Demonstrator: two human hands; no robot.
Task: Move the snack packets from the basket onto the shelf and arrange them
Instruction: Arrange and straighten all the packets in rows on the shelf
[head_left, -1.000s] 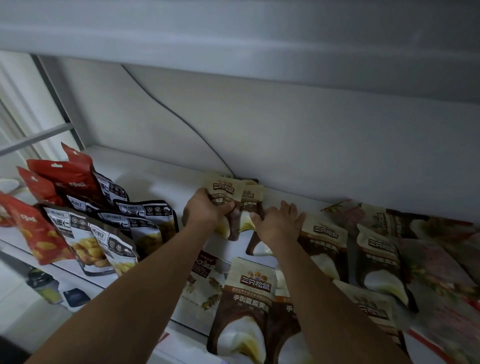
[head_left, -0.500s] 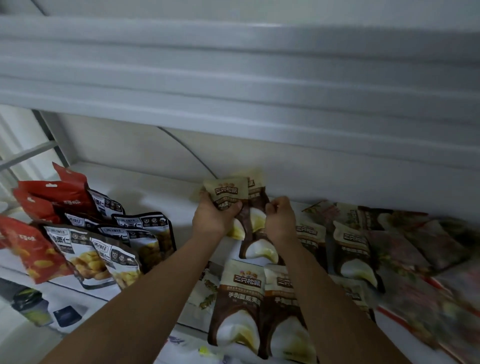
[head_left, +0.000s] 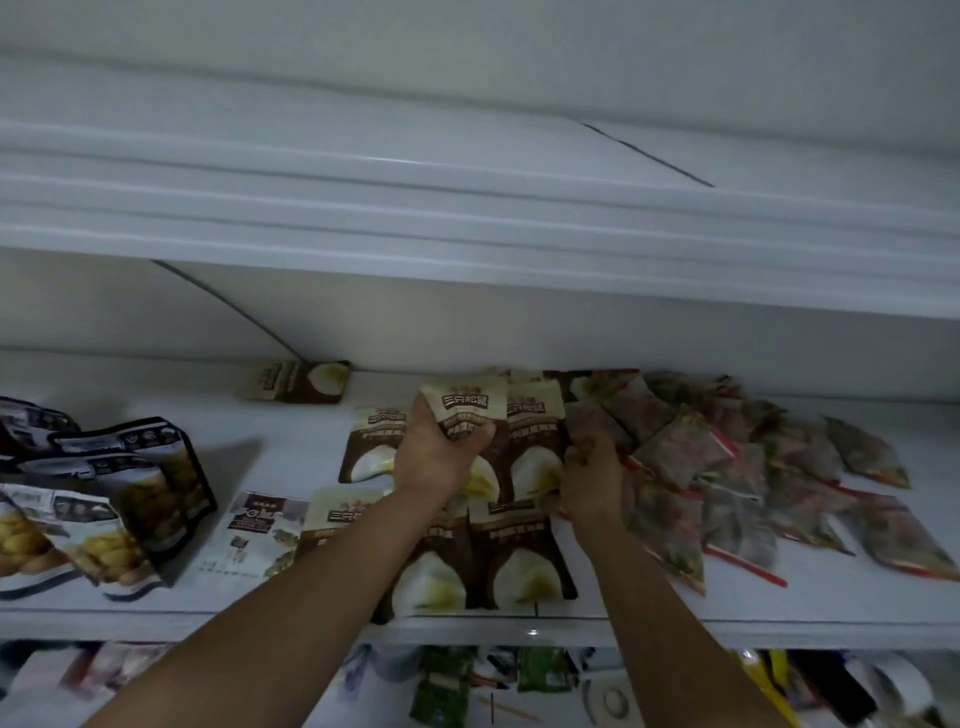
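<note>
Head view: my left hand has fingers and thumb wrapped round the lower part of a brown-and-cream snack packet, held upright over the middle of the shelf, roughly midway between its front edge and back wall. My right hand is curled at the edge of a second brown packet, also mid-shelf; I can't tell if it actually grips it. The front-row brown packets lie flat at the shelf's front edge. A lone brown packet lies at the shelf's back wall. Reddish-green packets are heaped over the shelf's right part. Dark packets with yellow snacks stand on the shelf's left part. A white flat packet lies near the front edge.
</note>
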